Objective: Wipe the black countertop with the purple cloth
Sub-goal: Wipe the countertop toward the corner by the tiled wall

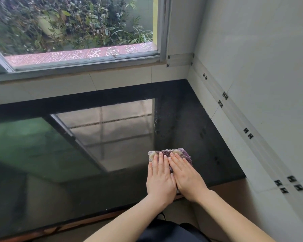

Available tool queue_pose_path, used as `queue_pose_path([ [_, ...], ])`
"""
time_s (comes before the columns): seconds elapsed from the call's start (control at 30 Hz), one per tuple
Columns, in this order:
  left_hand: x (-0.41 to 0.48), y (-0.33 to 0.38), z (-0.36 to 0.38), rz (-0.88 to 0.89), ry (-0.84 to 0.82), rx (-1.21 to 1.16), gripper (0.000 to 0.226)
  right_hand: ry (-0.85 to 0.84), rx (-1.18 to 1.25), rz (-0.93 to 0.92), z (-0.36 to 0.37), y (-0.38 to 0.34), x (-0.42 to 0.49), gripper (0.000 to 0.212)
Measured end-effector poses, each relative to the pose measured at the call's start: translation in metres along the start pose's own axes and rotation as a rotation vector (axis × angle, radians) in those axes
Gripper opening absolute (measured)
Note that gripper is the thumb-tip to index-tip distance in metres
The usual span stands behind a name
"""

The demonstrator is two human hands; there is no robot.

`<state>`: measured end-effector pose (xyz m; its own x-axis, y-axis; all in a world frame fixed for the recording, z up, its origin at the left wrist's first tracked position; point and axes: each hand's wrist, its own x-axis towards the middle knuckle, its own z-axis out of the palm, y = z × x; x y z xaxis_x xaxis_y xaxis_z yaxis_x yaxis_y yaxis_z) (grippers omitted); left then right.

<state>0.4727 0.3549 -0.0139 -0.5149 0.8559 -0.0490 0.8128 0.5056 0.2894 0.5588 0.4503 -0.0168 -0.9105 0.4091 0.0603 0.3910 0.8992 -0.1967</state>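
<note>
Two bare forearms reach forward from the bottom of the view, over a dark garment at the lower edge. The left hand [160, 179] and the right hand [187, 177] lie side by side, touching along their inner edges, palms down. The fingers of both hands are stretched out flat and held close together; they grasp nothing, only pressing down on what is beneath them.

Under both hands is a purple, nubbly-textured cloth with pale cream patches [170, 154], folded into a thick rectangle. Its far edge and corners show beyond the fingertips; the rest is covered by the hands. The cloth rests flat on a glossy black stone countertop [191, 123], near the front edge and toward the right side of the surface.

The countertop is so shiny that it mirrors the window above it, with a bright patch of reflected glass and a greenish area to the left. Its right side is duller and speckled.

Beyond the counter, a band of pale cream wall tiles [121, 79] runs along the back, and a tiled wall with small black motifs [248, 133] rises on the right, meeting it in a corner. Farthest away is a grey metal-framed window [162, 28], with a red patterned ledge [80, 53] and leafy green plants [68, 20] outside.
</note>
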Motion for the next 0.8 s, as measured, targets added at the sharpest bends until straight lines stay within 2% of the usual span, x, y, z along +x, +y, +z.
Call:
queue_pose_path([
  [0.6, 0.048, -0.005, -0.001, -0.062, 0.000, 0.024, 0.057, -0.083, -0.019, 0.041, -0.005, 0.012, 0.047, 0.051],
  [0.7, 0.063, -0.009, -0.006, -0.060, -0.032, 0.069, 0.065, -0.090, -0.026, 0.073, -0.006, 0.017, 0.063, 0.054],
  [0.8, 0.080, -0.012, -0.014, -0.056, -0.092, 0.093, 0.075, -0.137, 0.022, 0.038, -0.006, 0.023, 0.081, 0.066],
])
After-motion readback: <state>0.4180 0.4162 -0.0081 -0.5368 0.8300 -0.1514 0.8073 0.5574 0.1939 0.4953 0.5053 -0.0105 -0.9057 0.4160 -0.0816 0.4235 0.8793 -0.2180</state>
